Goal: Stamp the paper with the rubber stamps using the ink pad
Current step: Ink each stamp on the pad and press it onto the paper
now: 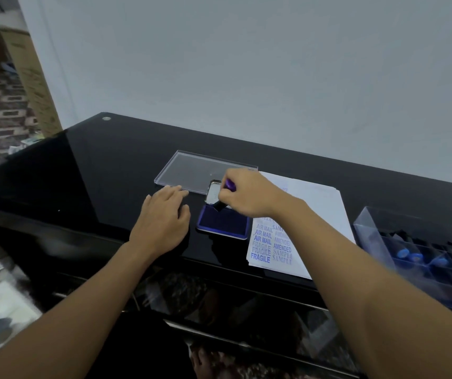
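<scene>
We are inking: our right hand [244, 194] pinches the stamp [226, 196], tilted, its base seemingly touching the pad [222, 222] at the far edge. Our left hand [164, 217] rests flat, fingers straight, on the worktop [104, 173] left of the pad. Next, lift and square it over bare paper [312, 203] right of the pad, then press.

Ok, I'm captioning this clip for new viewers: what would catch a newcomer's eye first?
The right hand holding a purple-handled stamp at the open blue ink pad, mid-table. Right of it, the paper shows blue AIR MAIL, FRAGILE, AMENDED and SAMPLE prints; the left hand rests flat beside the pad.
</scene>
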A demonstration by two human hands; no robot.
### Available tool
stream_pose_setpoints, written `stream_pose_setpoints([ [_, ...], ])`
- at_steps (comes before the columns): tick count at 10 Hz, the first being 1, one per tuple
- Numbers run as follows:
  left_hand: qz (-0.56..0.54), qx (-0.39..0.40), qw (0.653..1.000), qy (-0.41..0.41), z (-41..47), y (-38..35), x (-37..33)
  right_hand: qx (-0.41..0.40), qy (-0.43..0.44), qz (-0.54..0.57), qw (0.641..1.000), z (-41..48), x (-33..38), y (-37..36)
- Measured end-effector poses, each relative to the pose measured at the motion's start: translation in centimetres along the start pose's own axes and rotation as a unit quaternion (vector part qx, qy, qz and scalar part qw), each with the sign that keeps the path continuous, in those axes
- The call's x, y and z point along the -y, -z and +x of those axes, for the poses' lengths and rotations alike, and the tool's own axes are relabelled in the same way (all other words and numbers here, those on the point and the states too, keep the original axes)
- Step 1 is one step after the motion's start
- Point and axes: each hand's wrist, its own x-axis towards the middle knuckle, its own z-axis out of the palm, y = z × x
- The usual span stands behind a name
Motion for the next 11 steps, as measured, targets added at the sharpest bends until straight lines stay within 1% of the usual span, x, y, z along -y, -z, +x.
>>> stream_pose_setpoints([
  [2,0.038,0.012,0.999,0.002,0.0,-0.6,0.1,0.04,0.027,-0.057,0.997,1.9,0.7,-1.0],
  [3,0.052,0.021,0.998,0.003,0.0,-0.6,0.2,0.048,0.028,-0.065,0.996,2.4,0.8,-1.5],
  [5,0.067,0.026,0.997,0.004,0.0,-0.6,0.0,0.043,0.029,-0.074,0.996,2.9,0.8,-2.2],
  [7,0.071,0.027,0.997,0.006,0.0,-0.6,0.1,0.052,0.027,-0.108,0.992,2.9,0.6,-3.4],
  [9,0.072,0.024,0.997,0.002,-0.1,-0.6,0.0,0.039,0.032,-0.117,0.992,2.6,0.6,-3.8],
  [11,0.073,0.024,0.997,0.007,-0.1,-0.5,-0.2,0.027,0.034,-0.093,0.995,2.1,0.3,-4.1],
])
